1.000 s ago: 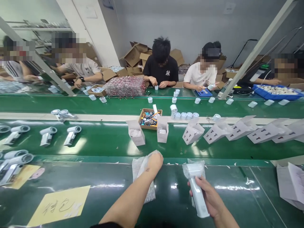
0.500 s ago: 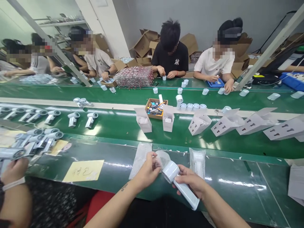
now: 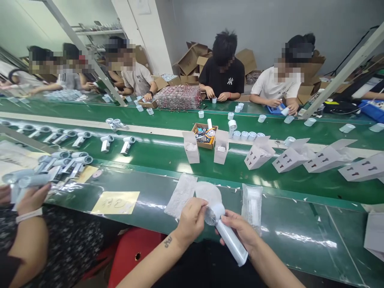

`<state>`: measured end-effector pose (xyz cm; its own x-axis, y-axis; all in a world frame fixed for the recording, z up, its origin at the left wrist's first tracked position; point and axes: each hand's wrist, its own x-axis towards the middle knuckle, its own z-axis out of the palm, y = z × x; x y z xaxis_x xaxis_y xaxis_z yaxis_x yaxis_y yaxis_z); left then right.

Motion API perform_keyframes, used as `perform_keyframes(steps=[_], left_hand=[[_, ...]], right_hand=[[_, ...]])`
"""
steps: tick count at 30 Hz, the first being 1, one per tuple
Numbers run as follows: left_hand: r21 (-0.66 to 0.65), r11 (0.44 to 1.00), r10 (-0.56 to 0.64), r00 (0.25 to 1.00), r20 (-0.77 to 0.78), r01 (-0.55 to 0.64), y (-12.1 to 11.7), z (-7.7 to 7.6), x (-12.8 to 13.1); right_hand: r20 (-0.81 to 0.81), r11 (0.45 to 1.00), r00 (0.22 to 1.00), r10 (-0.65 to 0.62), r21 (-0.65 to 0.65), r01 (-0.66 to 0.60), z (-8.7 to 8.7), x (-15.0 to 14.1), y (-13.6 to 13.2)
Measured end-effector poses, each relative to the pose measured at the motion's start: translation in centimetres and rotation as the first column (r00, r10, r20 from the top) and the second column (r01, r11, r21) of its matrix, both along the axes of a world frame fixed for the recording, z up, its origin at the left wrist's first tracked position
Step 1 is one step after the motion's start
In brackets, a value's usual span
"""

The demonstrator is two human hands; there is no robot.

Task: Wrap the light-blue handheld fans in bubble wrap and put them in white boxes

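My right hand is closed around the handle of a pale blue handheld fan, which tilts with its round head up and to the left. A translucent plastic bag lies over the fan's head. My left hand pinches the edge of this bag beside the head. Left of it, a flat bubble-wrap bag rests on the green bench. To the right lies a wrapped fan in a clear bag.
Open white boxes stand along the green conveyor. Unwrapped fans lie on it at left. A co-worker's hand holds fans beside a pile. A yellow paper lies on the bench. Several people sit opposite.
The plastic bag has come over the fan's head, and my left hand has moved closer to the head. The view has shifted slightly left. The co-worker at left has lifted fans from the pile.
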<state>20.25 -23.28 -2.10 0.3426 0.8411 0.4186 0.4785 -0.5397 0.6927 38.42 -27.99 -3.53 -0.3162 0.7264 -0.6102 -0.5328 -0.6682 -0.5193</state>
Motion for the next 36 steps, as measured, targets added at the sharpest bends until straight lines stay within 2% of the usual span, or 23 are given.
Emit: perform_keyframes(steps=[2,4,6,7,11,12,13,15,16,17,18,19,21,22,24,25,27,29,31,32,33,34,36], left_hand=[[0.188,0.977,-0.098,0.995,-0.016,0.099,-1.2,-0.2,0.0],[0.223,0.959,-0.159,0.983,-0.093,0.176,-2.0,-0.6,-0.3],[0.138,0.979,-0.131,0.982,-0.139,0.15,-2.2,-1.1,-0.9],[0.085,0.989,-0.105,0.985,-0.136,0.117,-2.0,-1.4,-1.2],[-0.129,0.988,-0.09,0.996,-0.006,0.089,-0.4,-1.6,-1.7],[-0.233,0.967,-0.098,0.994,0.045,0.106,0.2,-1.5,-1.6],[-0.358,0.923,-0.112,0.989,0.099,0.141,0.8,-1.4,-1.5],[-0.573,0.786,-0.136,0.969,0.206,0.232,2.0,-1.1,-1.4],[-0.631,0.73,-0.133,0.96,0.246,0.262,2.4,-1.1,-1.4],[-0.653,0.709,-0.117,0.958,0.263,0.266,2.7,-1.0,-1.5],[-0.638,0.731,-0.095,0.962,0.256,0.242,2.8,-1.0,-1.7],[-0.589,0.784,-0.07,0.971,0.229,0.196,2.7,-1.0,-2.0],[-0.389,0.912,-0.068,0.983,0.168,0.13,1.8,-1.2,-2.7],[-0.265,0.954,-0.104,0.985,0.139,0.139,1.0,-1.4,-3.0],[-0.07,0.972,-0.218,0.972,0.089,0.225,-0.7,-1.8,-3.5],[-0.037,0.958,-0.281,0.957,0.07,0.284,-1.5,-2.0,-3.6],[-0.115,0.925,-0.357,0.932,0.065,0.362,-2.5,-2.1,-3.6],[-0.297,0.89,-0.329,0.939,0.103,0.345,-2.7,-1.7,-3.6],[-0.455,0.844,-0.236,0.958,0.163,0.285,-2.5,-0.8,-3.5],[-0.499,0.822,-0.199,0.96,0.198,0.274,-2.3,-0.1,-3.5],[-0.522,0.805,-0.181,0.954,0.239,0.283,-2.2,0.5,-3.4],[-0.528,0.788,-0.187,0.941,0.282,0.315,-2.3,1.2,-3.2],[-0.514,0.752,-0.261,0.902,0.344,0.413,-2.7,2.4,-2.4]], right_hand=[[0.006,0.997,0.997,-0.072,-0.031,0.072,0.0,-1.0,-0.6],[0.045,0.98,0.982,-0.186,-0.061,0.188,0.1,-1.8,-1.0],[0.108,0.953,0.955,-0.277,-0.096,0.287,0.1,-2.3,-1.3],[0.139,0.946,0.949,-0.283,-0.125,0.3,0.1,-2.5,-1.5],[0.168,0.943,0.969,-0.183,-0.247,0.221,0.2,-3.4,-2.3],[0.161,0.946,0.972,-0.173,-0.247,0.21,0.2,-3.6,-2.5],[0.157,0.95,0.973,-0.168,-0.236,0.203,0.1,-3.8,-2.6],[0.166,0.96,0.975,-0.15,-0.21,0.184,0.1,-4.0,-2.9],[0.178,0.963,0.974,-0.138,-0.208,0.174,0.1,-4.1,-3.0],[0.195,0.962,0.972,-0.132,-0.212,0.173,0.1,-4.1,-3.0],[0.211,0.96,0.969,-0.132,-0.218,0.178,0.1,-4.1,-3.0],[0.224,0.957,0.964,-0.141,-0.22,0.191,0.2,-4.1,-3.0],[0.251,0.946,0.951,-0.182,-0.219,0.239,0.3,-4.3,-2.8],[0.267,0.937,0.941,-0.207,-0.223,0.269,0.3,-4.5,-2.7],[0.311,0.922,0.921,-0.236,-0.227,0.313,0.2,-4.8,-2.6],[0.344,0.926,0.912,-0.226,-0.215,0.31,0.1,-4.8,-2.7],[0.456,0.971,0.88,-0.133,-0.119,0.208,0.3,-4.3,-3.1],[0.651,0.999,0.759,-0.007,0.03,-0.017,1.2,-2.8,-4.1],[0.792,0.965,0.608,0.062,0.108,-0.239,2.9,-0.4,-5.2],[0.801,0.949,0.591,0.09,0.111,-0.295,4.0,0.8,-5.7],[0.761,0.949,0.637,0.122,0.099,-0.3,4.9,1.9,-6.1],[0.67,0.964,0.729,0.14,0.078,-0.256,5.7,2.8,-6.3],[0.416,0.997,0.906,0.075,-0.032,-0.068,6.2,3.6,-6.1]])
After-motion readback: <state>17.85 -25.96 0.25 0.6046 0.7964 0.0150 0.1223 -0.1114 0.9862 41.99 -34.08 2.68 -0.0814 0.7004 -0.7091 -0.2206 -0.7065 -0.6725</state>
